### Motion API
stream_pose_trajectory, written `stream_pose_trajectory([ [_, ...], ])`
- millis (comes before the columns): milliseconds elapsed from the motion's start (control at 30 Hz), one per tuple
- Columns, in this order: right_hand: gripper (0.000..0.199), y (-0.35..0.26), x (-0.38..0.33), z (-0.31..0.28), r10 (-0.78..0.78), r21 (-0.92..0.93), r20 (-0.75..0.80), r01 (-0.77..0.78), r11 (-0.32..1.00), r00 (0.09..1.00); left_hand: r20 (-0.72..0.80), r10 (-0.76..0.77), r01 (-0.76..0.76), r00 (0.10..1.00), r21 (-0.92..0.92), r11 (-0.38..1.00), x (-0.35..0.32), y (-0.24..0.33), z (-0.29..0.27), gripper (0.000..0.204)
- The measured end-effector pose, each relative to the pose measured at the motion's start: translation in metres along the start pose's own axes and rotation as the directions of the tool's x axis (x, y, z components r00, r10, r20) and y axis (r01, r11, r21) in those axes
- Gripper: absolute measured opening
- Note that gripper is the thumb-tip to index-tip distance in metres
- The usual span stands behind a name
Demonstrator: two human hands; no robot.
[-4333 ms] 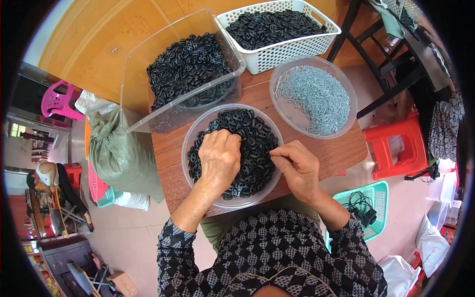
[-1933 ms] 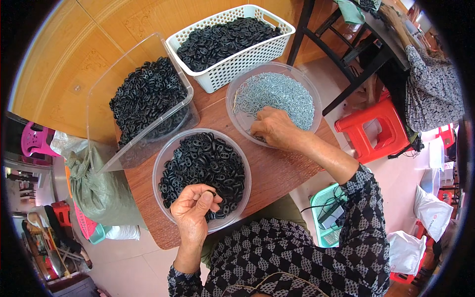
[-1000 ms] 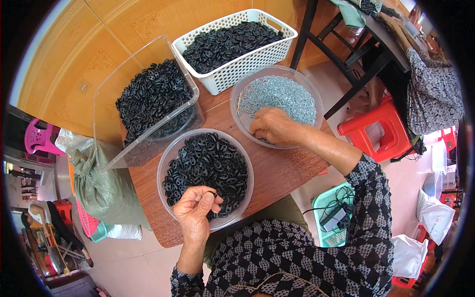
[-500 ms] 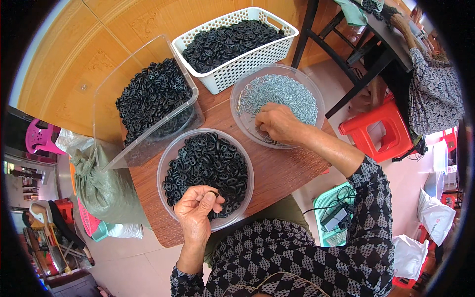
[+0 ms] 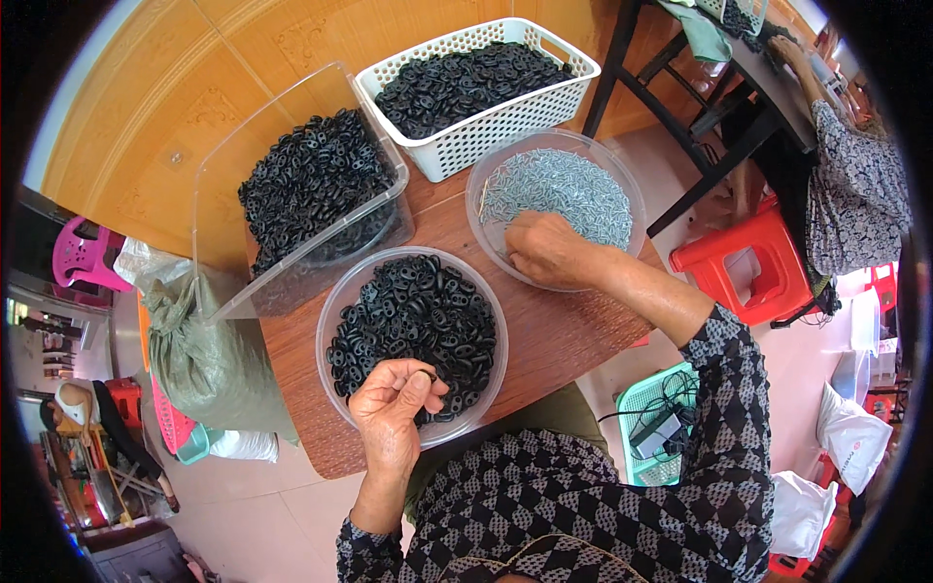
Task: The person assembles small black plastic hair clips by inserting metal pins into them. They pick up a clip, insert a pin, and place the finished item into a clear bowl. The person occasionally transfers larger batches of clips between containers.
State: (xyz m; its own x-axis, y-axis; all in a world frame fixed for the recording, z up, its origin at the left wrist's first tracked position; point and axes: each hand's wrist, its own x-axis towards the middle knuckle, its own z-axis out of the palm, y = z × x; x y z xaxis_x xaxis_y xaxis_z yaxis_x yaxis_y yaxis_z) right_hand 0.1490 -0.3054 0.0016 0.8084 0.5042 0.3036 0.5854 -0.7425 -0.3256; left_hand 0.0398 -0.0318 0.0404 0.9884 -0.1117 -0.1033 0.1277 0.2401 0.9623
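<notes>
Wooden table (image 5: 573, 335): your left hand (image 5: 394, 413) pinches what looks like one black ring (image 5: 428, 374) at its fingertips; your right hand (image 5: 549, 251) is curled, its fingertips in the grey screws (image 5: 564, 185).

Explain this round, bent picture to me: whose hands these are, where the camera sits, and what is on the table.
No machine here: a person works with two bare hands. The camera sits on their head and looks down, and its very wide lens bends straight edges near the rim.

On the small wooden table stand four containers. A round clear bowl of black ring-like parts is nearest. A second clear bowl of small silvery pieces sits to its right. Behind are a clear bin and a white basket, both full of black parts.

The left hand pinches one black part over the near bowl. The right hand reaches into the silvery pieces; what it holds is hidden.

Another person sits at the upper right.
</notes>
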Motion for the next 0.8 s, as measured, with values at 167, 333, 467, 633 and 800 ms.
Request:
stream_pose_trajectory([
  [167,0.003,-0.041,0.001,-0.021,0.234,0.378,-0.119,-0.174,0.910,0.965,-0.009,-0.029,0.029,1.000,-0.009,1.000,0.002,0.003,-0.001,0.017],
  [333,0.007,-0.117,0.002,-0.001,0.086,0.601,-0.161,0.029,0.799,0.983,-0.039,0.030,-0.032,0.999,-0.050,0.998,0.006,-0.001,-0.006,0.017],
  [467,0.008,-0.147,0.008,0.019,-0.030,0.527,-0.206,0.137,0.839,0.978,-0.111,0.163,-0.163,0.980,0.017,0.987,0.007,-0.002,-0.006,0.013],
  [633,0.010,-0.165,0.013,0.030,-0.054,0.371,-0.298,0.167,0.913,0.953,-0.145,0.243,-0.237,0.959,0.061,0.970,0.000,-0.010,-0.013,0.009],
  [800,0.017,-0.176,0.013,0.040,-0.165,0.217,-0.414,0.273,0.937,0.895,-0.154,0.170,-0.186,0.973,-0.098,0.978,0.000,-0.012,-0.020,0.007],
])
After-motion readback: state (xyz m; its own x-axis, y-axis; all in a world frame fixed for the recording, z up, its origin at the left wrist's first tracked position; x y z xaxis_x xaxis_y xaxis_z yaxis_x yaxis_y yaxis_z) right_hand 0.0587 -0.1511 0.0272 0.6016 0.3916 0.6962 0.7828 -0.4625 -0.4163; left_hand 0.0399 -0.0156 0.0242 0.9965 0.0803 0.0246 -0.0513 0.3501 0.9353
